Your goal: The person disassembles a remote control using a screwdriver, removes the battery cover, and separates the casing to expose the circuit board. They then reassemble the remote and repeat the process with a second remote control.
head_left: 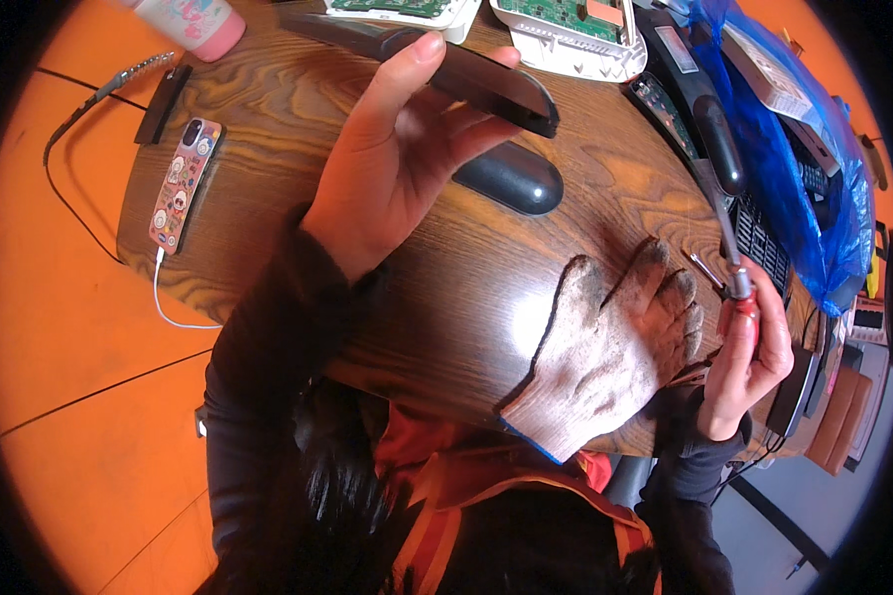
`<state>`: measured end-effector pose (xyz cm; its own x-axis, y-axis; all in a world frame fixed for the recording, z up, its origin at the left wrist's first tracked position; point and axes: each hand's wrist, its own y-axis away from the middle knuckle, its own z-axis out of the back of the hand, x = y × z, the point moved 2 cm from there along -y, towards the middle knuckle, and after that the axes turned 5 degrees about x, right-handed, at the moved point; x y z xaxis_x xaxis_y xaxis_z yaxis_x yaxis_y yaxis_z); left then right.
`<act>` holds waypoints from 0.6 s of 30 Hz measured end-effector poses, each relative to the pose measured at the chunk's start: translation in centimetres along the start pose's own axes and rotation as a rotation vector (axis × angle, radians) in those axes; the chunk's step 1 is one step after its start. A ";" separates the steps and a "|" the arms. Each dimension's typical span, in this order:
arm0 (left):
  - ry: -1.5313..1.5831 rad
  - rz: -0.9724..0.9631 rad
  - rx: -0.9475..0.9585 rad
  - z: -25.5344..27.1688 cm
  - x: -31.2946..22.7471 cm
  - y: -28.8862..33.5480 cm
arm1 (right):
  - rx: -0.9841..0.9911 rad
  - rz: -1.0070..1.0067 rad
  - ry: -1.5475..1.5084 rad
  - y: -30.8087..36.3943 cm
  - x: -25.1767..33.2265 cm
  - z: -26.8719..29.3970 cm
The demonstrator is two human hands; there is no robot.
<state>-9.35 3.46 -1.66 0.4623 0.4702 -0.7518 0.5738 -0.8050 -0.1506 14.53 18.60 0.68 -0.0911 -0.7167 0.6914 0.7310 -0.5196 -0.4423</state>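
Grasping noted: left hand on long black plastic casing; right hand on red-handled metal tool. White plastic housing already open; casing seemingly unfinished.

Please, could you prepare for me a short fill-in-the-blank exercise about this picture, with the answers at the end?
1. The right hand grips a tool whose handle is ____.
2. The long dark casing is in the person's ____ hand.
3. The glove has a cuff edged in ____.
4. The phone lies with its ____ facing up, camera lenses showing.

Missing words: red; left; blue; back.
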 end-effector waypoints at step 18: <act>-0.160 0.407 0.393 -2.5 4.2 1.4 | 0.035 -0.400 -0.845 1.3 0.6 -4.6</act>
<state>-4.90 5.23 -3.38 0.4672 0.0597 -0.8821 0.0638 -0.9974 -0.0338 12.26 15.40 -2.13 0.1714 0.0961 0.9805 0.7729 -0.6303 -0.0733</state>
